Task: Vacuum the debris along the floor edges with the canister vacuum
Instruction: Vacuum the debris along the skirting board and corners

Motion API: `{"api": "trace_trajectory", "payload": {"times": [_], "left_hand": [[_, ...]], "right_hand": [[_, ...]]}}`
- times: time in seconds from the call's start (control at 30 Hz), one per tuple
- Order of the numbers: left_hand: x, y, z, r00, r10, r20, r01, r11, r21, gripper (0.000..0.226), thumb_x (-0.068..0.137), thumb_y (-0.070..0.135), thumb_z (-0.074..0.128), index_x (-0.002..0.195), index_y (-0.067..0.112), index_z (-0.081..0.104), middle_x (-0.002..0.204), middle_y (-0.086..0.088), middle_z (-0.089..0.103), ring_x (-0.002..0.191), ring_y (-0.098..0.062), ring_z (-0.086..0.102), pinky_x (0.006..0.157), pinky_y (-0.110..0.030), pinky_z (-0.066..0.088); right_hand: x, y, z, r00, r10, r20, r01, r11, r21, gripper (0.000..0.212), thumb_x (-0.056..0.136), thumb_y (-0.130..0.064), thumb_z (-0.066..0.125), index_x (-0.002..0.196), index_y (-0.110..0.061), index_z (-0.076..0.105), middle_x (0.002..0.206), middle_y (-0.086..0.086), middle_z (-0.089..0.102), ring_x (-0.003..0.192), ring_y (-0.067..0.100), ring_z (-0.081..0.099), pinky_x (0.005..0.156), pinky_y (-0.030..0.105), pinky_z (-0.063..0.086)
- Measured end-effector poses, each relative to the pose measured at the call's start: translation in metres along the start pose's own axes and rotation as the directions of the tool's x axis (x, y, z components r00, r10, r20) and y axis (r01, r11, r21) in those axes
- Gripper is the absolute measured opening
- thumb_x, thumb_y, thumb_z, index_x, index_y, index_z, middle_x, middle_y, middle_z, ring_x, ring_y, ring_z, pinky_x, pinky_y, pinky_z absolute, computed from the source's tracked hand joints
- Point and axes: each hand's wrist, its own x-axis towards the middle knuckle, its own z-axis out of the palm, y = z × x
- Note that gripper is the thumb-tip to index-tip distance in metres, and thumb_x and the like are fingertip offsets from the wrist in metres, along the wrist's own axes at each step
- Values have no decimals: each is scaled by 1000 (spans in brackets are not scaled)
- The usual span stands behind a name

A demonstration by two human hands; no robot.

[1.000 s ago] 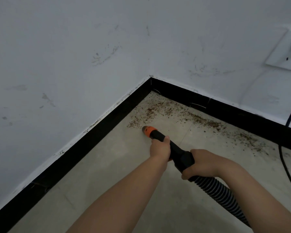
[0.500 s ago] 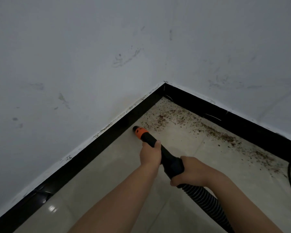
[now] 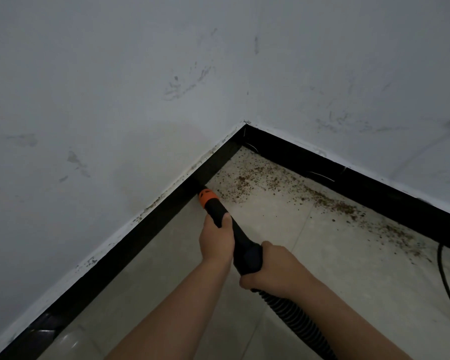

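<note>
Against the room's corner, scuffed white walls (image 3: 115,100) met a black baseboard (image 3: 130,245) above the pale tiled floor (image 3: 335,268); brown debris (image 3: 283,185) lay scattered along the right-hand edge; a ribbed vacuum hose (image 3: 294,318) ran back from the black wand (image 3: 234,235); the right hand (image 3: 268,268) gripped its handle, the left hand (image 3: 216,240) curled round the wand further forward; the orange-collared nozzle (image 3: 207,194) touched the left baseboard; a dark cable (image 3: 444,276) trailed at right.
</note>
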Motion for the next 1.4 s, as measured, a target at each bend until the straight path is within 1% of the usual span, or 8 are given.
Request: {"api": "trace_trajectory", "payload": {"times": [0.2,0.3,0.43,0.6,0.7,0.97,1.13,1.4], "left_hand": [[14,-2,-6,999,18,42,-18,1000,2,44,98,24,44,141,13,39,134,-9,50,115,-28,52,101,-42,44],[20,4,1,998,40,44,-40,999,8,41,99,23,44,138,13,42,125,-9,53,99,-21,52,94,-36,47],[29,12,16,998,34,44,-34,999,5,39,99,22,44,137,14,44,111,-4,53,95,-20,51,93,-37,47],[42,24,34,997,26,68,-29,999,42,39,99,22,44,137,14,44,127,-9,54,109,-27,54,97,-40,47],[52,34,53,998,14,60,-19,996,88,36,99,24,41,132,12,47,125,-13,54,109,-29,54,96,-42,46],[76,55,99,999,-3,41,-7,971,238,39,101,28,36,131,5,46,126,-18,52,112,-33,52,95,-41,46],[90,66,116,999,-16,41,2,948,318,43,102,29,33,136,5,42,130,-18,50,116,-34,50,97,-40,45],[101,80,137,1000,13,22,-20,934,358,43,102,26,31,139,5,38,132,-20,49,118,-36,49,100,-44,43]], "right_hand": [[10,-4,21,999,6,-50,-4,999,48,44,71,-36,71,92,-18,37,79,-10,43,63,2,44,48,18,36],[20,-1,18,997,24,-77,-20,999,42,45,71,-37,70,93,-18,36,78,-11,42,66,6,47,47,18,35],[33,4,8,996,27,-90,-23,999,47,46,71,-37,70,95,-18,36,77,-11,41,71,9,49,47,17,35],[50,15,-11,996,17,-89,-15,999,29,46,72,-36,70,96,-18,35,76,-11,39,71,9,49,47,18,35],[60,23,-31,997,9,-81,-7,1000,23,46,73,-35,71,96,-16,36,76,-10,39,63,4,43,47,18,36],[86,47,-71,998,-17,-63,19,999,27,48,73,-37,72,96,-16,36,77,-8,37,62,4,40,46,21,32],[101,52,-83,998,-17,-62,23,996,81,48,72,-37,73,100,-16,40,76,-8,38,67,8,45,48,21,36],[114,57,-108,999,-32,-42,35,995,95,35,72,-33,74,82,-16,44,71,-2,46,58,10,46,45,23,34]]}}
